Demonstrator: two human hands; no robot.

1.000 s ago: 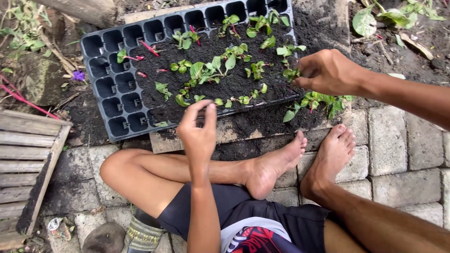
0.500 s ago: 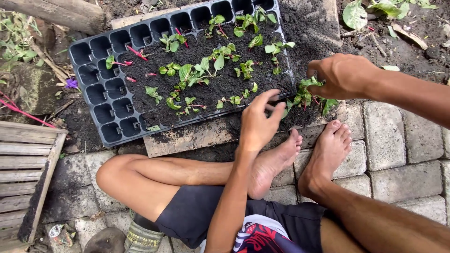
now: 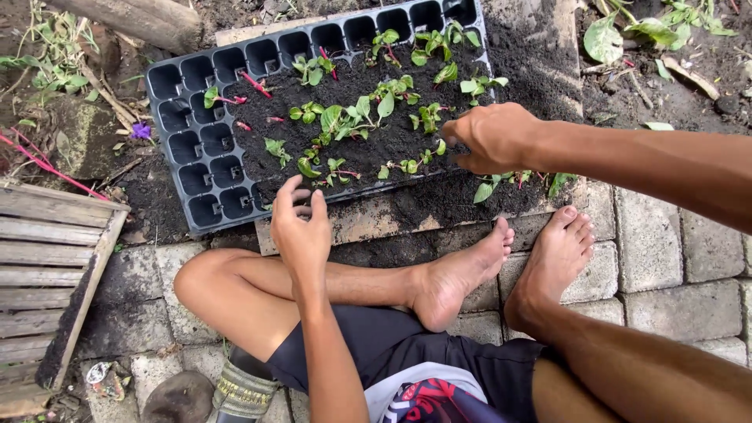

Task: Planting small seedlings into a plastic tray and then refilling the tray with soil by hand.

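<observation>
The right hand [image 3: 492, 139], fingers pinched at soil level, is set on the near right edge of the black plastic seedling tray [image 3: 188, 141]; whether a seedling is held cannot be told. The left hand [image 3: 300, 227], loosely spread and empty, hovers just short of the tray's near edge.

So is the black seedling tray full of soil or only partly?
Partly full. Soil and seedlings cover the middle and right of the tray, but the cells along its left and top edges are empty.
</observation>
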